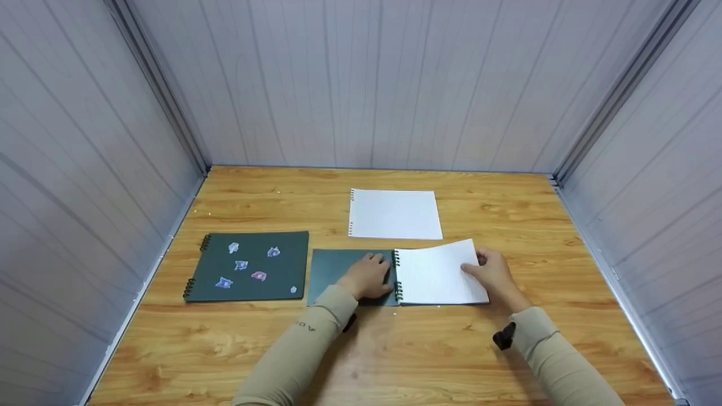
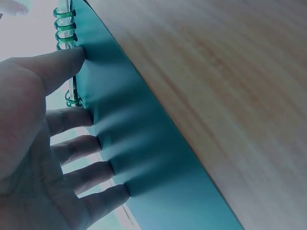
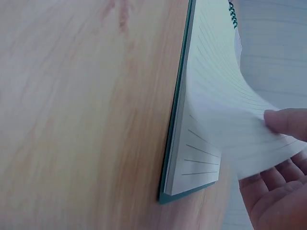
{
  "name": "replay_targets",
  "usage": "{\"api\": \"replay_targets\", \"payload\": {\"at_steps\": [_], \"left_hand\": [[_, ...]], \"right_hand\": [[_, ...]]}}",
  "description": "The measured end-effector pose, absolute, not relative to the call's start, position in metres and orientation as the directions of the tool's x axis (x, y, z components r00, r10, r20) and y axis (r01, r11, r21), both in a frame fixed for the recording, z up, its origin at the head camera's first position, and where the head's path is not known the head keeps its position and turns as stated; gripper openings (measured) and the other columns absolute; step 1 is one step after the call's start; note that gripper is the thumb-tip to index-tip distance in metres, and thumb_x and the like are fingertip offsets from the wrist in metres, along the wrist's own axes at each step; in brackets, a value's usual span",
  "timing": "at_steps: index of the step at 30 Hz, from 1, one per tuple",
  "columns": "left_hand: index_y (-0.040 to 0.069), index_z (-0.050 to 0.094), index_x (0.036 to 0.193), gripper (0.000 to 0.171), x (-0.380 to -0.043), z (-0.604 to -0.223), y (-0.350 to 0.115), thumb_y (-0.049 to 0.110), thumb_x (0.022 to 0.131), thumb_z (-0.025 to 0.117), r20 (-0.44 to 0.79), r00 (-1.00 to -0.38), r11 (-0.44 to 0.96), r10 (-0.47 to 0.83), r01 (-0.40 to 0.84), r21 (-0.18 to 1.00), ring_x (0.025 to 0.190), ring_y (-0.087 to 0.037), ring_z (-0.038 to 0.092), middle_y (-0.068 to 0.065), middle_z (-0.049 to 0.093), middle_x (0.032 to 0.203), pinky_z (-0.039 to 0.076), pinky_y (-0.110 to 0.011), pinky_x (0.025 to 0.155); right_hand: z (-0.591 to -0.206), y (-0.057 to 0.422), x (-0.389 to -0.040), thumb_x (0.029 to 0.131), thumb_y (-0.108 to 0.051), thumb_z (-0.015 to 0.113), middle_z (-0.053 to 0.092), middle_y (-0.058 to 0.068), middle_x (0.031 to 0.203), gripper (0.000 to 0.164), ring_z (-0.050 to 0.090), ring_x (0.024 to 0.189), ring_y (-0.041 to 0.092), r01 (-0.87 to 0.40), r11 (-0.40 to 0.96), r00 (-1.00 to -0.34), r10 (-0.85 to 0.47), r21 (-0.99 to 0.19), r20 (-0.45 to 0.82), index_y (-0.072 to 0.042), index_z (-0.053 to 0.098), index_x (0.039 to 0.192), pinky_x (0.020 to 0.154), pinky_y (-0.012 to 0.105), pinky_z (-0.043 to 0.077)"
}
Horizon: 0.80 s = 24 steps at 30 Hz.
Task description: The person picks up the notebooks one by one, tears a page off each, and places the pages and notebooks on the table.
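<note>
A spiral notebook with a dark green cover [image 1: 330,268] lies spread flat, its lined pages [image 1: 434,279] on the right of the coil. My left hand [image 1: 366,276] presses the inside of the cover with spread fingertips [image 2: 106,170], the thumb beside the green coil [image 2: 64,26]. At the page's far right corner, my right hand [image 1: 493,273] pinches one lined sheet [image 3: 240,129] between thumb and fingers. That sheet curves up off the stack, and more lined pages [image 3: 196,163] show beneath it.
A loose white sheet [image 1: 395,214] with punched holes along its left edge lies behind the notebook. To the left is a closed dark green spiral notebook [image 1: 248,285] with several small stickers. Panelled walls [image 1: 361,84] border the wooden table [image 1: 428,361] at the back and sides.
</note>
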<state>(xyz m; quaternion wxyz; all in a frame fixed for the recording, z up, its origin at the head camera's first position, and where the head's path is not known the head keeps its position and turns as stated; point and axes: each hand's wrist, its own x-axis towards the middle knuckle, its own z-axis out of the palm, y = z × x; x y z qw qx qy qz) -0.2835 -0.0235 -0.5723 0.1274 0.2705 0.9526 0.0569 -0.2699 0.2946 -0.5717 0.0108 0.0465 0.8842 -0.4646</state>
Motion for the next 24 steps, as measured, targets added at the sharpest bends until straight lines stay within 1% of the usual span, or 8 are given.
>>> {"api": "replay_targets", "payload": {"at_steps": [4,6,10,12,15,17,20,24], "left_hand": [[0.007,0.054,0.16,0.063,-0.284,-0.573,-0.023,0.043,0.11,0.064,-0.214,-0.821,0.848,0.529,0.499,0.179,0.158,-0.038,0.045,-0.016,0.049,0.168,0.04,-0.05,0.13],[0.007,0.054,0.16,0.064,-0.284,-0.573,-0.023,0.044,0.109,0.064,-0.213,-0.822,0.848,0.528,0.499,0.18,0.158,-0.038,0.044,-0.017,0.048,0.168,0.04,-0.05,0.13],[0.007,0.053,0.161,0.064,-0.284,-0.573,-0.023,0.044,0.11,0.063,-0.222,-0.823,0.851,0.522,0.49,0.187,0.159,-0.038,0.043,-0.016,0.047,0.17,0.039,-0.05,0.13],[0.007,0.052,0.161,0.064,-0.284,-0.573,-0.023,0.043,0.11,0.064,-0.225,-0.825,0.854,0.519,0.486,0.188,0.159,-0.038,0.043,-0.016,0.047,0.17,0.039,-0.05,0.131],[0.007,0.051,0.162,0.064,-0.284,-0.573,-0.022,0.042,0.11,0.064,-0.229,-0.825,0.855,0.516,0.484,0.185,0.159,-0.038,0.043,-0.016,0.047,0.169,0.039,-0.049,0.13],[0.007,0.051,0.162,0.065,-0.284,-0.573,-0.022,0.043,0.11,0.063,-0.228,-0.825,0.855,0.517,0.487,0.179,0.159,-0.038,0.043,-0.016,0.047,0.169,0.039,-0.049,0.13],[0.008,0.05,0.163,0.065,-0.284,-0.573,-0.022,0.043,0.11,0.062,-0.231,-0.825,0.856,0.516,0.487,0.174,0.159,-0.038,0.042,-0.016,0.047,0.169,0.039,-0.049,0.13],[0.009,0.048,0.164,0.065,-0.283,-0.574,-0.023,0.044,0.111,0.061,-0.24,-0.826,0.859,0.511,0.48,0.177,0.16,-0.038,0.041,-0.016,0.044,0.171,0.038,-0.049,0.131]], "right_hand": [[-0.571,0.301,-0.269,0.1,-0.008,0.074,0.078,0.008,0.09,0.025,0.066,0.075,0.01,0.168,0.523,-0.983,0.031,-0.835,-0.179,0.013,0.075,0.112,0.065,0.023,0.056],[-0.57,0.304,-0.268,0.102,-0.011,0.073,0.077,0.006,0.089,0.026,0.068,0.075,0.011,0.219,0.488,-0.97,0.017,-0.845,-0.242,0.012,0.075,0.113,0.066,0.025,0.058],[-0.565,0.311,-0.267,0.102,-0.016,0.075,0.077,0.004,0.089,0.031,0.069,0.077,0.012,0.299,0.456,-0.946,0.029,-0.838,-0.322,0.012,0.074,0.116,0.068,0.026,0.059],[-0.563,0.312,-0.266,0.102,-0.017,0.076,0.077,0.004,0.09,0.036,0.071,0.079,0.012,0.332,0.429,-0.935,0.034,-0.84,-0.352,0.013,0.071,0.121,0.07,0.026,0.06],[-0.562,0.312,-0.266,0.102,-0.016,0.076,0.078,0.004,0.089,0.041,0.074,0.078,0.012,0.364,0.391,-0.924,0.035,-0.846,-0.381,0.016,0.068,0.127,0.069,0.026,0.063],[-0.563,0.311,-0.265,0.101,-0.013,0.076,0.078,0.004,0.089,0.041,0.076,0.078,0.014,0.384,0.357,-0.917,0.038,-0.851,-0.397,0.016,0.067,0.129,0.07,0.028,0.064],[-0.566,0.31,-0.263,0.101,-0.01,0.075,0.077,0.005,0.088,0.034,0.075,0.078,0.015,0.393,0.347,-0.913,0.04,-0.852,-0.405,0.016,0.069,0.122,0.07,0.03,0.065],[-0.574,0.309,-0.26,0.1,-0.008,0.075,0.073,0.006,0.087,0.022,0.069,0.077,0.014,0.376,0.409,-0.92,0.059,-0.832,-0.387,0.012,0.071,0.107,0.068,0.028,0.061]]}}
